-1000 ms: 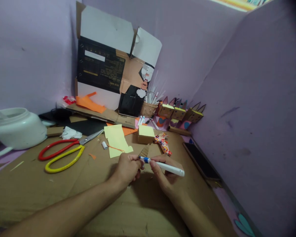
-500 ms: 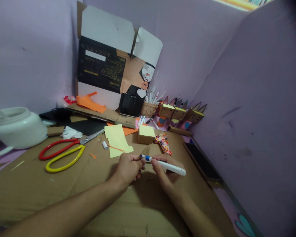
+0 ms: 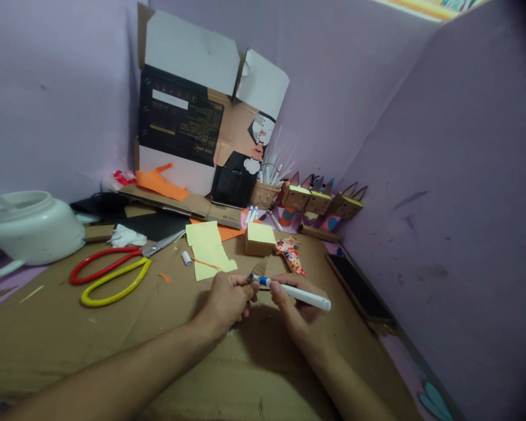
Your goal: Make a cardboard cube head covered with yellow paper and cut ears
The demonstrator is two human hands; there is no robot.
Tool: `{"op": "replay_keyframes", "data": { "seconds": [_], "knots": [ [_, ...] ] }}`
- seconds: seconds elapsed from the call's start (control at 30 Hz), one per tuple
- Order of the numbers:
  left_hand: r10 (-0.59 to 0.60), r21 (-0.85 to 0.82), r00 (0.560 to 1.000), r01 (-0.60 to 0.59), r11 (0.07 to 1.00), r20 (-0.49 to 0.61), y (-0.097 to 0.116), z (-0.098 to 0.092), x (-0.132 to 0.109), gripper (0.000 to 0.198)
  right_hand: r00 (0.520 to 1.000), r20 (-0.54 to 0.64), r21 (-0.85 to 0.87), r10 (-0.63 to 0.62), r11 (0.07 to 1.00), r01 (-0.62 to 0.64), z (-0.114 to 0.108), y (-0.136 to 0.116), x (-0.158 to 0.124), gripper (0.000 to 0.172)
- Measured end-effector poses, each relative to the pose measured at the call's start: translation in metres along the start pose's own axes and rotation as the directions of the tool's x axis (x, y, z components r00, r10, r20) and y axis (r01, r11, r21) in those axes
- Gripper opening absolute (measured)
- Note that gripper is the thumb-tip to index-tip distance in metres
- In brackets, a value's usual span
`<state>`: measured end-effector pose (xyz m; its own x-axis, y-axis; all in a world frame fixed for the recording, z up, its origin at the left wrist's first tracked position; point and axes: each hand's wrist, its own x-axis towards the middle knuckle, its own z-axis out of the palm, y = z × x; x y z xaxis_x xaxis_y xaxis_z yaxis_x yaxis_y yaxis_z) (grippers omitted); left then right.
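My right hand (image 3: 300, 310) grips a white marker (image 3: 300, 296) with a blue collar, its tip pointing left. Pinched in the fingers of my left hand (image 3: 230, 301) is a small brown cardboard piece (image 3: 259, 270), pointed at the top and mostly hidden by the fingers. The marker's tip meets the cardboard's left edge, close to my left thumb. Just beyond my hands sits a small cardboard box (image 3: 260, 241) topped with yellow paper. Beside it lies a floral fabric bow (image 3: 291, 255). A cut yellow paper sheet (image 3: 209, 251) and a white marker cap (image 3: 186, 258) lie to the left.
Large scissors (image 3: 114, 272) with red and yellow handles rest at left, near a white pot (image 3: 30, 228). A dark phone (image 3: 360, 287) lies by the right wall. Cardboard animal figures (image 3: 319, 202), a marker basket (image 3: 265, 193) and an unfolded box (image 3: 188, 117) stand at the back.
The marker and my right hand have shifted very slightly at the cardboard's edge. My left hand keeps its hold, and everything else stays in place.
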<state>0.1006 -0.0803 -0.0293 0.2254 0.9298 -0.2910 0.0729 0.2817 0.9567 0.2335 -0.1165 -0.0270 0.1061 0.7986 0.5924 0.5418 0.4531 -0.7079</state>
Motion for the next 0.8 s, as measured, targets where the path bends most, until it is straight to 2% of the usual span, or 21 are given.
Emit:
{"op": "replay_keyframes", "data": {
  "seconds": [0.13,0.27,0.53,0.8],
  "knots": [
    [0.004,0.014,1.000,-0.004,1.000,0.009,-0.001,0.000,0.002,0.019,0.999,0.042,-0.017,-0.013,1.000,0.013,-0.001,-0.002,0.001,0.010],
    [-0.005,0.025,1.000,0.005,1.000,0.020,-0.002,0.000,0.003,0.018,0.999,0.029,-0.031,-0.019,0.999,0.019,0.000,-0.005,0.001,0.011],
    [-0.039,0.055,0.999,0.038,0.998,0.019,0.000,0.000,0.000,0.028,0.993,-0.052,0.013,0.107,0.994,-0.106,0.001,0.002,0.000,0.015],
    [-0.033,0.053,0.999,0.031,0.998,0.023,-0.003,-0.001,0.001,0.026,0.979,-0.148,0.026,0.138,0.990,-0.136,0.001,0.007,0.003,0.017]
  ]
}}
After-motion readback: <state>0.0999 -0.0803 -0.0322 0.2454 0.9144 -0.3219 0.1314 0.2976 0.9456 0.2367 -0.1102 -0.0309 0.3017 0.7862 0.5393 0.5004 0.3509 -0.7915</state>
